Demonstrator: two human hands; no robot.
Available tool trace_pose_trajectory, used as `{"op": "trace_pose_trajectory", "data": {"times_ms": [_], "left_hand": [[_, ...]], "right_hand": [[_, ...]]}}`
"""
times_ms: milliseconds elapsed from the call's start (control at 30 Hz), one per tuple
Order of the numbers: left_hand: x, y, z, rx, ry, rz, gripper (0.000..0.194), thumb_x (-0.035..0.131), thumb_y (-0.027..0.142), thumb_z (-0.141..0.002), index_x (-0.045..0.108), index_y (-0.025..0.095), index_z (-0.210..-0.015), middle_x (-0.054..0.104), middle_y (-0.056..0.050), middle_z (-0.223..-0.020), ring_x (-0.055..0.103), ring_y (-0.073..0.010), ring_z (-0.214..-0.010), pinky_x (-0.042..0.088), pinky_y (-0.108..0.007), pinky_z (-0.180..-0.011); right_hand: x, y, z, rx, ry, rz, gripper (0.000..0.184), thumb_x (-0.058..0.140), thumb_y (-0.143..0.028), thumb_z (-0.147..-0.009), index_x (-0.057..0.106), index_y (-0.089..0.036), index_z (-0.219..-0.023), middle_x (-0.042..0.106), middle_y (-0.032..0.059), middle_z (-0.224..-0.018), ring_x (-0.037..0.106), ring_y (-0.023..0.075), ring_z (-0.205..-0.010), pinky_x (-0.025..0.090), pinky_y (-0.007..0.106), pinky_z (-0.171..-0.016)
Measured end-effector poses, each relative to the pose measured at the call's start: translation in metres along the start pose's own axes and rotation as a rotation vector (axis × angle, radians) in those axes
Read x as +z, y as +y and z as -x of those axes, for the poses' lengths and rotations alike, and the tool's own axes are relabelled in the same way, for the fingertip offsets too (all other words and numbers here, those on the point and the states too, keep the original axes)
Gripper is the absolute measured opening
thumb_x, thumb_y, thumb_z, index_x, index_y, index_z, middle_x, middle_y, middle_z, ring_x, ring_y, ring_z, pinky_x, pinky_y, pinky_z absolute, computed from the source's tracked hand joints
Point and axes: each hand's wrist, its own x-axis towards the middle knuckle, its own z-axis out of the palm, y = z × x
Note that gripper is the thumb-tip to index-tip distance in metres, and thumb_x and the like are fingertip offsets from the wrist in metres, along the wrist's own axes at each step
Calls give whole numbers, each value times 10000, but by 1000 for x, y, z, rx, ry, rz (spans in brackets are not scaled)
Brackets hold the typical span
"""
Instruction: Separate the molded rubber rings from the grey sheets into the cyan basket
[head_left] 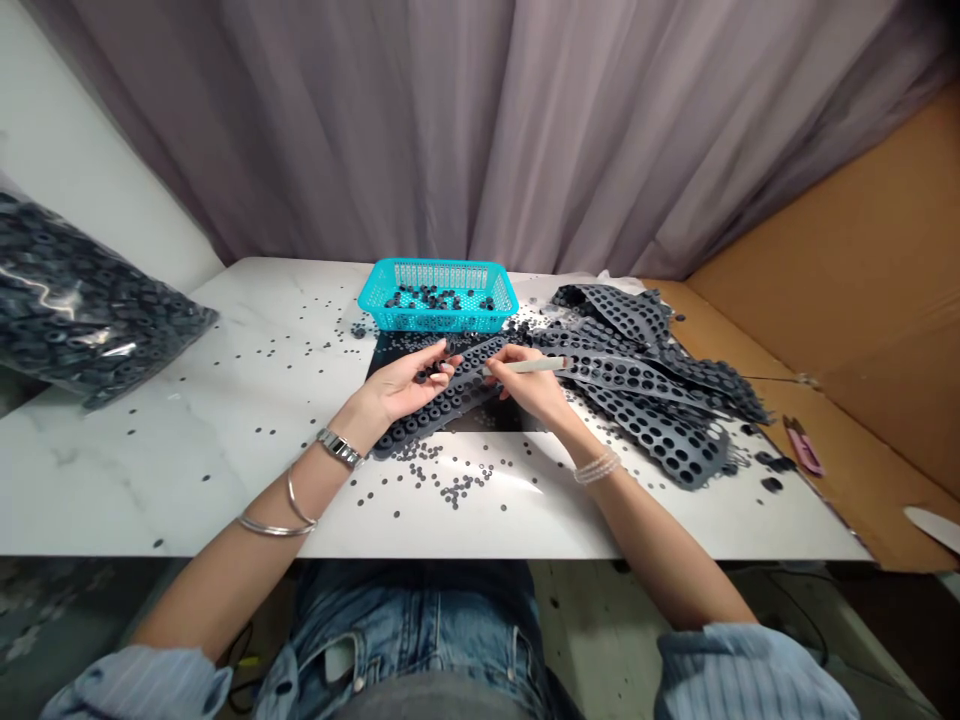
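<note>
My left hand [405,385] is turned palm up, its fingers curled around several small black rubber rings [430,374]. My right hand [529,382] grips a pale, pen-like stick tool [551,364], whose tip points left towards the left hand's fingers. Beneath both hands a dark rubber sheet [420,425] with rows of round ring pieces lies slantwise on a black mat [510,417]. The tool's tip is too small to tell whether it touches the sheet. Just beyond the hands stands a turquoise basket [439,322] with loose black rings in it.
Perforated rubber sheets [637,375] are heaped on the right. Small black discs [457,490] are scattered over the white table [255,480]. A clear bag of black rubber pieces [82,300] stands at left. Pink-handled snips [804,446] lie on cardboard [847,480] at right.
</note>
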Motion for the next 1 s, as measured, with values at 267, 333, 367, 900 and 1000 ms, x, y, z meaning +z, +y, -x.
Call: {"op": "trace_pose_trajectory", "data": {"times_ms": [267, 333, 367, 900, 1000], "left_hand": [[1, -1, 3, 56, 25, -111, 125, 517, 12, -792, 581, 114, -827, 610, -160, -981, 632, -154, -874, 526, -188, -605], [-1, 0, 3, 89, 26, -188, 177, 488, 4, -736, 589, 113, -833, 614, -155, -945, 636, -173, -879, 526, -216, -608], [-2, 1, 2, 110, 29, -237, 180, 484, 24, -720, 596, 112, -830, 611, -146, -907, 635, -171, -850, 516, -221, -591], [3, -16, 3, 583, 180, -1656, 179, 712, 286, -656, 773, 210, -806, 576, -15, -540, 533, -197, -622, 346, -310, -615], [3, -19, 2, 581, 187, -1786, 191, 658, 274, -698, 767, 216, -843, 634, -45, -620, 569, -215, -655, 360, -316, -621]], "right_hand": [[3, 3, 0, 13, -35, -107, 204, 582, -333, -805, 599, -143, -734, 664, 59, -678, 645, 150, -613, 551, 232, -505], [6, 4, 0, 17, -51, -126, 197, 586, -323, -805, 598, -143, -726, 662, 59, -683, 662, 158, -647, 567, 238, -530], [8, 4, -1, 20, -60, -131, 188, 588, -313, -803, 599, -143, -725, 663, 59, -686, 668, 160, -659, 571, 237, -537], [17, 6, -1, 9, -124, 32, 102, 553, -171, -766, 641, -150, -720, 673, 39, -644, 614, 121, -548, 474, 183, -468], [18, 0, -2, 9, -122, 79, 118, 545, -149, -758, 636, -152, -683, 670, 45, -619, 609, 129, -547, 457, 191, -473]]}}
